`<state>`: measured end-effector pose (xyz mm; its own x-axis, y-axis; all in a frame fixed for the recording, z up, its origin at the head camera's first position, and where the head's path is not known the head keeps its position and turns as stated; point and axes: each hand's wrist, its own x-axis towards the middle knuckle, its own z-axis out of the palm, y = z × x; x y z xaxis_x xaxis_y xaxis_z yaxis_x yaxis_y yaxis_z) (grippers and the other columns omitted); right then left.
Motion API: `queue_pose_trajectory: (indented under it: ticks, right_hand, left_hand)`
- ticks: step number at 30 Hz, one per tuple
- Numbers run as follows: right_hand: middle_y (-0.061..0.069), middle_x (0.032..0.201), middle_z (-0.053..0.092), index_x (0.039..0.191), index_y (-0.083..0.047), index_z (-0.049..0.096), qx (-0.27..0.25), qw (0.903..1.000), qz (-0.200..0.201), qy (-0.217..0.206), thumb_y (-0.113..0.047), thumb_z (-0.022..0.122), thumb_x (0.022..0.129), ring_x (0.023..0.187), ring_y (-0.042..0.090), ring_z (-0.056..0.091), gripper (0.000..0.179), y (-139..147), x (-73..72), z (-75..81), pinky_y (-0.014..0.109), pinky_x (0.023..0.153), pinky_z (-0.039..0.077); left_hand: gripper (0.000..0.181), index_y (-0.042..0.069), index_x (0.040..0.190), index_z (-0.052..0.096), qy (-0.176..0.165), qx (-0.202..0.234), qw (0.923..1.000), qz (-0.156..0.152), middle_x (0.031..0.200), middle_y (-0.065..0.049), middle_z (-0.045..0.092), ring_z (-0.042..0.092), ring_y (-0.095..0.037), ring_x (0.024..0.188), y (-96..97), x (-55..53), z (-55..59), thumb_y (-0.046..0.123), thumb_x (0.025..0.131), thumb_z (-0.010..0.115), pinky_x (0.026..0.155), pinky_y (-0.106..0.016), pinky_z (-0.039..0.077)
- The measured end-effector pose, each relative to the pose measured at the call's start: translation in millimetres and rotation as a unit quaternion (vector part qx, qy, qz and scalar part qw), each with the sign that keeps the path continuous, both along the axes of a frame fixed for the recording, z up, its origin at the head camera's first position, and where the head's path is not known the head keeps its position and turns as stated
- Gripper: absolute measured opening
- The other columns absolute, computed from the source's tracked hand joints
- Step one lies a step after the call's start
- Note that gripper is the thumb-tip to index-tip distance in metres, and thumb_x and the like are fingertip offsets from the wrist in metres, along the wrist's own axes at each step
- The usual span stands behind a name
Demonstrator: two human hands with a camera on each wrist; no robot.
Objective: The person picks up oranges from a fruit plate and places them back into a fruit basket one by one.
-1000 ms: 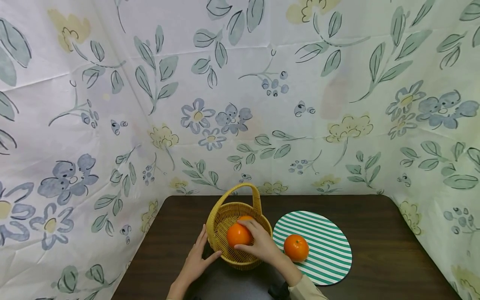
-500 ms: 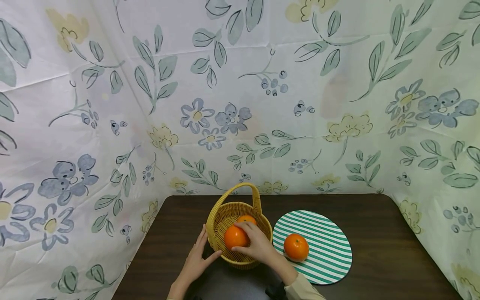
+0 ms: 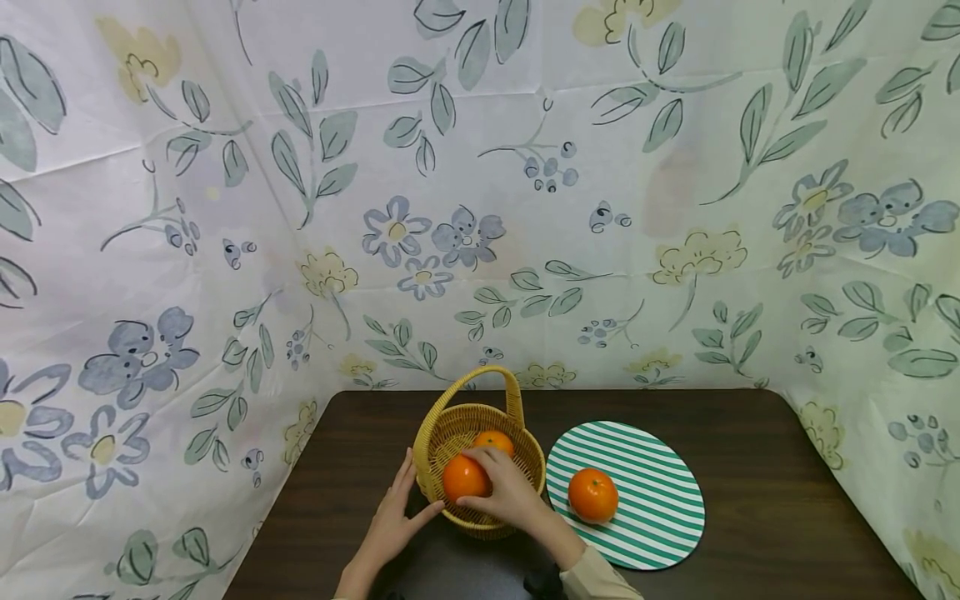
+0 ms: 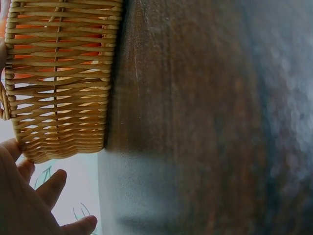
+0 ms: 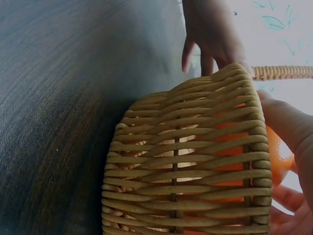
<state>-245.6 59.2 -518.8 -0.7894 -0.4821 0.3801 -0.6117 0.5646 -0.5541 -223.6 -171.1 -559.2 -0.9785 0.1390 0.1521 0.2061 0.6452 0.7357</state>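
A yellow woven basket (image 3: pixel 442 433) with a tall handle stands on the table. My right hand (image 3: pixel 512 493) is over its opening and grips an orange (image 3: pixel 463 479), thumb on the near side and fingers on the far side. Behind it, a second orange (image 3: pixel 497 442) lies inside the basket. My left hand (image 3: pixel 388 523) touches the basket's left side with spread, fairly straight fingers; in the left wrist view some of these fingers (image 4: pixel 51 188) stand away from the weave. Through the right wrist view's wicker wall (image 5: pixel 195 161), orange colour shows, and the held orange (image 5: pixel 279 154) rises past the rim.
Right of the basket lies a round green-and-white striped mat (image 3: pixel 663 508) with another orange (image 3: pixel 592 496) on its left part. The dark wooden table (image 3: pixel 765 483) reaches back to a floral cloth (image 3: pixel 540 250) that hangs behind and at both sides.
My right hand has shifted slightly left with its orange inside the basket, and more of the second orange now shows. The left hand and basket have stayed in place.
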Motion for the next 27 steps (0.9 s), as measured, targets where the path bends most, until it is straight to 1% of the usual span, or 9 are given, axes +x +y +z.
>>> queue_pose_trajectory:
  ticks: [5, 7, 12, 16, 20, 27]
  right_hand:
    - [0.002, 0.125, 0.051, 0.133, -0.018, 0.048, 0.011, 0.9999, 0.001, 0.011, -0.050, 0.070, 0.077, 0.107, 0.019, 0.055, 0.068, -4.2, -1.0, -2.8, 0.037, 0.083, 0.052]
    - [0.003, 0.125, 0.051, 0.134, -0.015, 0.048, 0.012, 0.9999, 0.005, 0.009, -0.049, 0.070, 0.077, 0.108, 0.019, 0.054, 0.069, -5.8, -1.2, -3.7, 0.037, 0.084, 0.051]
    - [0.002, 0.124, 0.052, 0.133, -0.014, 0.049, 0.010, 0.9998, 0.014, 0.009, -0.049, 0.070, 0.078, 0.110, 0.019, 0.053, 0.069, -9.5, -1.7, -7.3, 0.037, 0.086, 0.051]
    - [0.002, 0.124, 0.052, 0.133, -0.016, 0.049, 0.014, 0.9997, 0.016, 0.013, -0.050, 0.069, 0.078, 0.110, 0.018, 0.052, 0.068, -11.4, -2.6, -10.0, 0.036, 0.086, 0.051]
    - [0.001, 0.123, 0.051, 0.134, -0.020, 0.047, 0.022, 0.9996, 0.013, 0.009, -0.050, 0.069, 0.077, 0.111, 0.017, 0.051, 0.067, -12.6, -2.9, -10.4, 0.036, 0.087, 0.050]
    - [0.001, 0.123, 0.051, 0.134, -0.022, 0.047, 0.033, 0.9993, 0.013, 0.007, -0.048, 0.071, 0.077, 0.111, 0.018, 0.051, 0.067, -13.4, -2.4, -9.6, 0.037, 0.087, 0.050]
  left_hand:
    - [0.085, 0.035, 0.149, 0.012, -0.001, 0.002, 1.0000, -0.001, 0.155, 0.014, -0.001, 0.022, -0.035, 0.138, -0.5, 0.4, 0.1, 0.057, 0.082, 0.060, 0.098, -0.068, 0.027]
    - [0.086, 0.034, 0.149, 0.013, -0.002, 0.002, 1.0000, -0.002, 0.155, 0.013, 0.000, 0.022, -0.035, 0.138, -0.7, 0.5, 0.1, 0.057, 0.081, 0.060, 0.097, -0.068, 0.027]
    - [0.086, 0.033, 0.149, 0.013, -0.004, 0.002, 1.0000, 0.000, 0.155, 0.012, 0.000, 0.023, -0.035, 0.138, -0.7, 0.7, -0.1, 0.058, 0.081, 0.060, 0.097, -0.069, 0.026]
    - [0.085, 0.032, 0.149, 0.013, -0.002, 0.006, 1.0000, -0.001, 0.155, 0.011, 0.001, 0.022, -0.034, 0.138, -0.5, 1.0, 0.3, 0.057, 0.082, 0.060, 0.097, -0.068, 0.026]
    - [0.085, 0.032, 0.149, 0.014, 0.003, 0.008, 1.0000, -0.001, 0.155, 0.010, 0.001, 0.022, -0.034, 0.138, -0.2, 1.6, 0.9, 0.057, 0.082, 0.060, 0.097, -0.068, 0.026]
    - [0.086, 0.029, 0.149, 0.016, 0.009, 0.004, 1.0000, 0.001, 0.155, 0.009, 0.002, 0.023, -0.035, 0.138, 0.0, 1.8, 1.3, 0.057, 0.081, 0.060, 0.098, -0.068, 0.026]
